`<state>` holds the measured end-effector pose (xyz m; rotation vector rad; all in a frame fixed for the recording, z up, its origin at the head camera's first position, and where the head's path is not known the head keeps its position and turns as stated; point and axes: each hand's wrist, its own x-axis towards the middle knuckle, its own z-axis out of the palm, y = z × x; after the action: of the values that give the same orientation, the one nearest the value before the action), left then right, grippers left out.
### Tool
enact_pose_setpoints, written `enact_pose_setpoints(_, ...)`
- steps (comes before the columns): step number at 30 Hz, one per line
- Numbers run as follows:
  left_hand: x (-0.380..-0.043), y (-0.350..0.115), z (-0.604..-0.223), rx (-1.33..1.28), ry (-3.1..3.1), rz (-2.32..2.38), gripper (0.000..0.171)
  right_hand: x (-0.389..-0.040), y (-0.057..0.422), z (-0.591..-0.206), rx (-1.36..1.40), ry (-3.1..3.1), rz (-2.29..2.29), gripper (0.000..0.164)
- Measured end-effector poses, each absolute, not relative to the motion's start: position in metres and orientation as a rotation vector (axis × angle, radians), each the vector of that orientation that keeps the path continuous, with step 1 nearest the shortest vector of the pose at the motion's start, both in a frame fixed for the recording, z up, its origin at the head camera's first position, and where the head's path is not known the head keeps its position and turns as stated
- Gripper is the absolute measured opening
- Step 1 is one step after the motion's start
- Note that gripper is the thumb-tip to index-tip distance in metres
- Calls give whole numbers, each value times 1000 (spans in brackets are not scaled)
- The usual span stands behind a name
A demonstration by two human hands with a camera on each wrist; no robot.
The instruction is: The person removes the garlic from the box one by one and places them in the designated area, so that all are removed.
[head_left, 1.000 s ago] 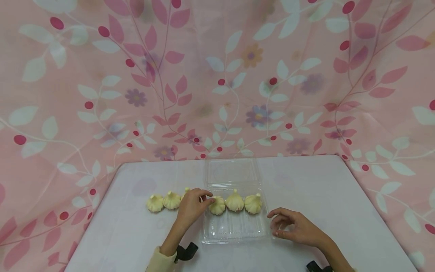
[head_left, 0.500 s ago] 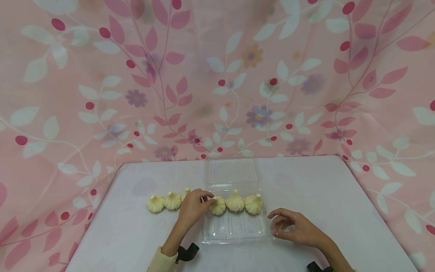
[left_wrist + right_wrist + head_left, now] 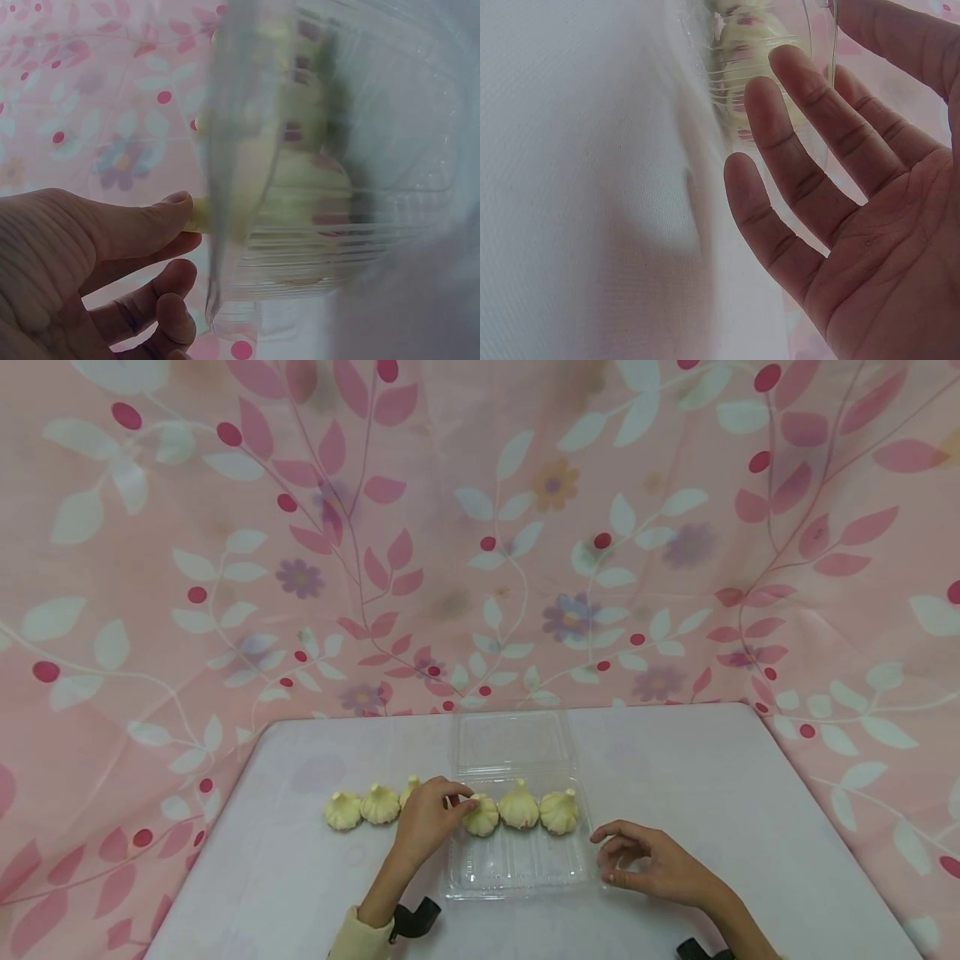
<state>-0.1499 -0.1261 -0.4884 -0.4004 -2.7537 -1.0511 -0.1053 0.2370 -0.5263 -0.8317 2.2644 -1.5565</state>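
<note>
A clear plastic clamshell box (image 3: 517,872) lies with its lid (image 3: 513,739) folded back. Three pale garlic bulbs stand in a row across its base: a left bulb (image 3: 482,817), a middle bulb (image 3: 519,806) and a right bulb (image 3: 558,812). My left hand (image 3: 427,818) pinches the stem (image 3: 197,215) of the left bulb between thumb and fingers, at the box's left wall. Beside the box's right edge is my right hand (image 3: 652,860), its fingers (image 3: 799,161) loosely bent and spread, holding nothing.
Left of the box, more garlic bulbs line the white table (image 3: 750,827): an outer bulb (image 3: 343,811), one beside it (image 3: 380,804), and another bulb (image 3: 409,787) partly behind my left hand. A pink floral cloth (image 3: 450,527) hangs behind the table.
Almost nothing differs. My left hand and the left bulb have shifted very slightly to the right; the right hand stays in place.
</note>
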Motion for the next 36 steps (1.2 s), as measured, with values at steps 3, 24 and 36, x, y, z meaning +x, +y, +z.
enact_pose_setpoints(3,-150,-126,-488,-410,-2737,-1043,11,-106,237,-528,-845,2260,-1564,43)
enact_pose_setpoints(24,-146,-125,-482,-424,-2709,-1038,8,-106,238,-529,-858,2275,-1566,44)
enact_pose_setpoints(36,-145,-129,-477,-432,-2623,-1134,6,-106,238,-528,-840,2277,-1553,43)
